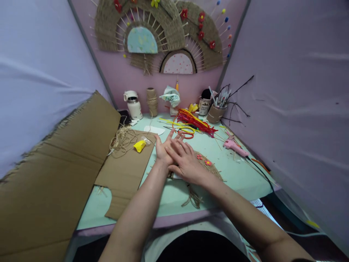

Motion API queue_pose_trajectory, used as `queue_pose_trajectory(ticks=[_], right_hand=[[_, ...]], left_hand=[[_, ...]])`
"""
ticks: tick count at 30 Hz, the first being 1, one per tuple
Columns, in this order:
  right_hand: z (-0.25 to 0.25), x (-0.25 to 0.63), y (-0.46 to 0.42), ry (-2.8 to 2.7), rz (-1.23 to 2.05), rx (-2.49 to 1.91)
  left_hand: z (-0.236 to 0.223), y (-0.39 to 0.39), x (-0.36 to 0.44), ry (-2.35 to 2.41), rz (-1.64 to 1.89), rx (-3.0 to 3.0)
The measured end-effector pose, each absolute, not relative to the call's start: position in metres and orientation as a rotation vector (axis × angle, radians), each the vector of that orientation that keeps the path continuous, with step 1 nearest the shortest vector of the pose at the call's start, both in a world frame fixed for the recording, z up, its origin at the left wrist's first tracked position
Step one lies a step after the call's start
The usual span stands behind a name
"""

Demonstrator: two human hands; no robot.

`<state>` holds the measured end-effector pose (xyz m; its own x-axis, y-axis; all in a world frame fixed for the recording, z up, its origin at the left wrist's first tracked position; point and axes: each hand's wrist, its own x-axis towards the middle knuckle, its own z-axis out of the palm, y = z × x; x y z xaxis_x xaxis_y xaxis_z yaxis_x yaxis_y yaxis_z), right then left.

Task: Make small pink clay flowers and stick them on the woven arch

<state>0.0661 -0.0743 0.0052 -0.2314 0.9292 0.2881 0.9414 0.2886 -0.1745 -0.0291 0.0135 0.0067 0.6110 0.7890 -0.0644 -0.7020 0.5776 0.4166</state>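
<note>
My left hand (165,150) is turned palm up with its fingers spread. Across its palm lie the fingers of my right hand (187,162), back upward and stretched out. Neither hand holds anything that I can see. Beneath them on the table is a woven twine fan (214,168), largely covered by my hands, with small red flowers (208,162) on it. A twine tassel (193,198) hangs from its near side toward me. Just beyond my fingertips lie scissors (188,135) with orange handles.
Red and yellow pipe cleaners (197,123) lie behind the hands. A pink glue gun (236,147) with a black cord is at right. Cardboard (124,174), tangled twine (122,140) and a yellow scrap (139,146) lie left. A white bottle (134,108), twine spool (152,102) and twig pot (215,113) stand behind.
</note>
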Motion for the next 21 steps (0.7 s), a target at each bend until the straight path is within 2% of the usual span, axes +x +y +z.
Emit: queue_pose_trajectory(ticks=[5, 14, 21], right_hand=[[0.0, 0.077, -0.074, -2.118, -0.022, -1.685], [-0.003, 0.088, -0.068, -1.82, 0.067, -1.385], [-0.006, 0.088, -0.068, -1.662, 0.051, -1.455]], left_hand=[[0.009, 0.016, -0.028, 0.249, 0.903, 0.315], [0.006, 0.015, -0.025, 0.216, 0.865, 0.319], [0.009, 0.006, -0.018, 0.231, 0.882, 0.392]])
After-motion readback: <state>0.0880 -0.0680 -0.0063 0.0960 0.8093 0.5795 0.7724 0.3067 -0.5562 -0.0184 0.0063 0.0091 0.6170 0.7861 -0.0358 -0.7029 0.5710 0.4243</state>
